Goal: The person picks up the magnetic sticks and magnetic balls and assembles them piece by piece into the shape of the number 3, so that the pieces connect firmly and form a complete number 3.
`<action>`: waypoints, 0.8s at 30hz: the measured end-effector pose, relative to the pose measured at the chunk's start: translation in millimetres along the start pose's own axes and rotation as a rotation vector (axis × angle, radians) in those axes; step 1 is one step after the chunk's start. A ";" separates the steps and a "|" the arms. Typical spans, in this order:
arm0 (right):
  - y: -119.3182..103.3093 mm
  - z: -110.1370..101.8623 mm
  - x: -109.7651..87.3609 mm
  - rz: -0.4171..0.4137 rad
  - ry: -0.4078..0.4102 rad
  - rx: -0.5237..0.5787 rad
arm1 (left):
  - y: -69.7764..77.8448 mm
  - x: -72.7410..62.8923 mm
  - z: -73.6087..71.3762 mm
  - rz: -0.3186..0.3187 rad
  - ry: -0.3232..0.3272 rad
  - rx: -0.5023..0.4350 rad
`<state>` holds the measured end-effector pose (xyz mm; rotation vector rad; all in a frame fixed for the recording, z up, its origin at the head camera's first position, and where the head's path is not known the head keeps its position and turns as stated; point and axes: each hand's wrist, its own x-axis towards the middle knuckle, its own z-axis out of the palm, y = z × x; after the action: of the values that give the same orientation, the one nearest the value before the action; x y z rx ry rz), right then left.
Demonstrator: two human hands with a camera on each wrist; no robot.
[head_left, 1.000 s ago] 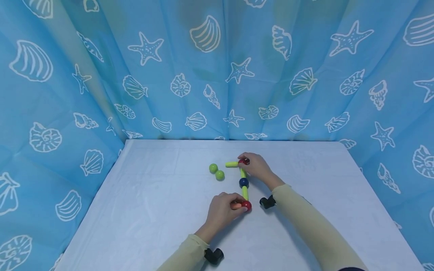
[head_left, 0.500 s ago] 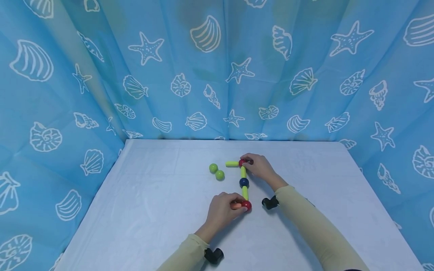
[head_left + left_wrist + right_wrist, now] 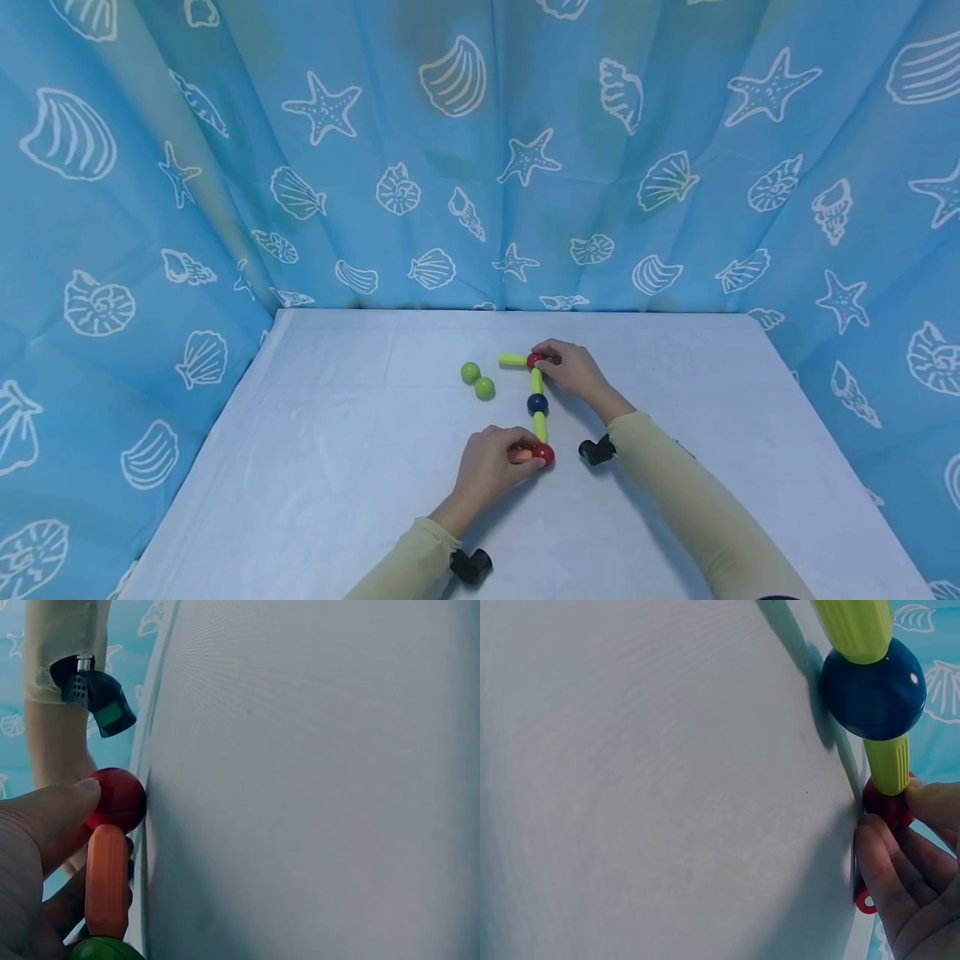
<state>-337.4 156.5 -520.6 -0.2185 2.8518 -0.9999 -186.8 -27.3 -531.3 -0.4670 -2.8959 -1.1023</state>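
A chain of construction-toy rods and balls lies on the table. My left hand (image 3: 489,467) pinches its near red ball (image 3: 543,455), with the thumb against it in the left wrist view. Below that ball are an orange rod (image 3: 106,881) and part of a green ball (image 3: 105,949). Two yellow-green rods (image 3: 540,427) join at a dark blue ball (image 3: 537,404) in the middle. At the far end my right hand (image 3: 572,367) pinches another red ball (image 3: 885,802). A red piece with a pale round end (image 3: 865,898) shows partly behind the right fingers. Another yellow-green rod (image 3: 512,360) points left from the far ball.
Two light green balls (image 3: 484,388) lie loose, left of the chain. A white cloth covers the table (image 3: 337,433). A blue curtain (image 3: 480,167) with shell prints hangs behind it. Each wrist wears a small black camera (image 3: 597,451).
The right hand has shifted slightly right, uncovering more of the far red ball. The left-pointing rod has turned a little, its free end farther back. The left hand keeps its hold.
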 end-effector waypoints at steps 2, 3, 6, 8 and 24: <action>-0.2 -0.3 -0.2 -0.002 -0.003 0.004 | -0.2 -0.5 0.3 0.001 0.006 -0.007; -0.3 -0.4 -0.3 -0.004 -0.004 0.005 | -0.4 -0.7 0.5 0.001 0.008 -0.013; -0.4 -1.1 -0.5 -0.007 -0.001 0.005 | -0.7 -1.6 -0.7 -0.002 0.012 -0.053; -0.3 -1.6 -0.6 -0.009 0.003 0.003 | -1.4 -2.3 -2.6 -0.008 0.018 -0.081; -0.9 0.8 -1.6 0.026 0.004 0.012 | -53.2 19.7 -42.2 -0.174 0.295 -0.116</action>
<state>-335.6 155.6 -520.6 -0.1784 2.8436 -1.0134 -224.5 -87.0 -531.9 -0.0453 -2.6630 -1.2456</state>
